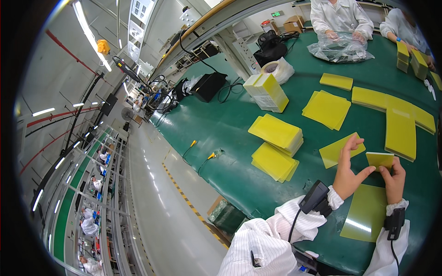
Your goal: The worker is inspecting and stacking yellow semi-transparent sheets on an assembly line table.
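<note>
Piles of yellow sheets [275,131] sit on the green surface [216,152]. Next, the left hand [347,178] has its fingers and thumb wide apart; I can't tell if it touches anything. A big yellow sheet [364,212] lies flat below. Then a small yellow piece [379,159] is up between the hands, pinched by the right hand's [394,183] nearly closed fingers.

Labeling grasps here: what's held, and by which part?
The right hand pinches a small yellow piece near its lower right corner. The left hand is open, thumb tip by the piece's lower left; contact there can't be told.
</note>
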`<state>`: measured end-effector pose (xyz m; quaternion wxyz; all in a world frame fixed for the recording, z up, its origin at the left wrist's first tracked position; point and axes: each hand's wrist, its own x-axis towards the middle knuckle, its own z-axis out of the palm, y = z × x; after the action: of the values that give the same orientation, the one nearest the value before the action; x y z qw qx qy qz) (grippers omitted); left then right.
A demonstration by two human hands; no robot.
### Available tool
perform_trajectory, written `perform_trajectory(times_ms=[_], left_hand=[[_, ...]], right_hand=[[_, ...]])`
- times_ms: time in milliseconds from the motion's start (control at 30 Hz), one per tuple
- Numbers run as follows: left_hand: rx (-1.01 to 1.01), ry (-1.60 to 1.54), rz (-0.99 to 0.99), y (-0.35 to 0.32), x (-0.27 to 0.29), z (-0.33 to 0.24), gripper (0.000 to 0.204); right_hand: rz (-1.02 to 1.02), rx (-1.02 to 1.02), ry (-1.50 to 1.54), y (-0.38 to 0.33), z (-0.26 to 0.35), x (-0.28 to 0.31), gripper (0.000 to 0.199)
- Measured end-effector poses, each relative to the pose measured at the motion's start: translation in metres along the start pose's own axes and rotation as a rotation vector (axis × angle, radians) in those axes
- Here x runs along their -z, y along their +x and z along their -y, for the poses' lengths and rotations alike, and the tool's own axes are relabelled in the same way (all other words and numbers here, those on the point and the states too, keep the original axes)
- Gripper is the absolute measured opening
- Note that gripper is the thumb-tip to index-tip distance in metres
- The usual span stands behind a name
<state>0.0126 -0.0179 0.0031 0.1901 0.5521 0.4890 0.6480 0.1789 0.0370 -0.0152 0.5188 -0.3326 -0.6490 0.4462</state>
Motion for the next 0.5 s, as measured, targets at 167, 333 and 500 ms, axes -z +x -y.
perform_trajectory(times_ms=[167, 333, 500], left_hand=[[-0.075, 0.012, 0.119, -0.001, 0.000, 0.008, 0.073], [0.051, 0.049, 0.175, 0.000, 0.003, 0.012, 0.064], [0.228, -0.197, 0.008, 0.003, 0.001, 0.006, 0.065]], right_hand=[[0.107, -0.067, -0.185, 0.000, 0.007, -0.005, 0.011], [0.085, -0.065, -0.174, -0.001, 0.007, -0.003, 0.015], [0.006, -0.067, -0.064, -0.002, 0.005, -0.004, 0.019]])
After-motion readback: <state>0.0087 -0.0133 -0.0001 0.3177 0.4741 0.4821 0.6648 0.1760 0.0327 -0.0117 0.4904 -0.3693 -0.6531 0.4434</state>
